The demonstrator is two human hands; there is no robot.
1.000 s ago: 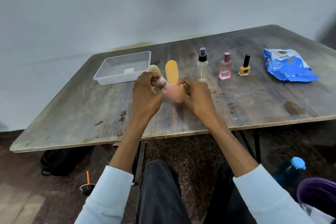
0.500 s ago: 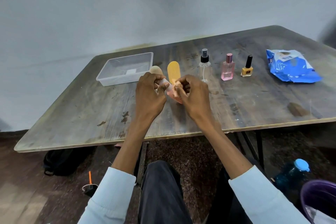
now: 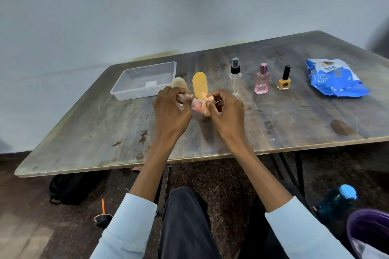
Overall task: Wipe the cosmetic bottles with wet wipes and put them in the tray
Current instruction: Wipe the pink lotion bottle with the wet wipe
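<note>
Above the wooden table point(image 3: 88, 132), my left hand point(image 3: 171, 111) pinches one end of a small pink bottle point(image 3: 195, 104). My right hand point(image 3: 226, 113) grips a crumpled wet wipe point(image 3: 207, 105) bunched round the bottle's other end. Behind my hands stand a beige oval bottle point(image 3: 179, 82) and a yellow oval bottle point(image 3: 200, 83). A clear spray bottle point(image 3: 235, 79), a pink perfume bottle point(image 3: 262, 81) and a yellow nail polish point(image 3: 284, 82) stand in a row to the right. The clear plastic tray point(image 3: 134, 96) sits at the left with no bottles in it.
A blue pack of wet wipes point(image 3: 334, 80) lies at the far right of the table. On the floor are a black bag point(image 3: 69, 187) under the table, a blue-capped water bottle point(image 3: 336, 202) and a purple bin point(image 3: 368, 233) at the right.
My right hand has worked the wipe along the pink bottle, so less of the bottle shows between my hands. Both hands stay close together above the table.
</note>
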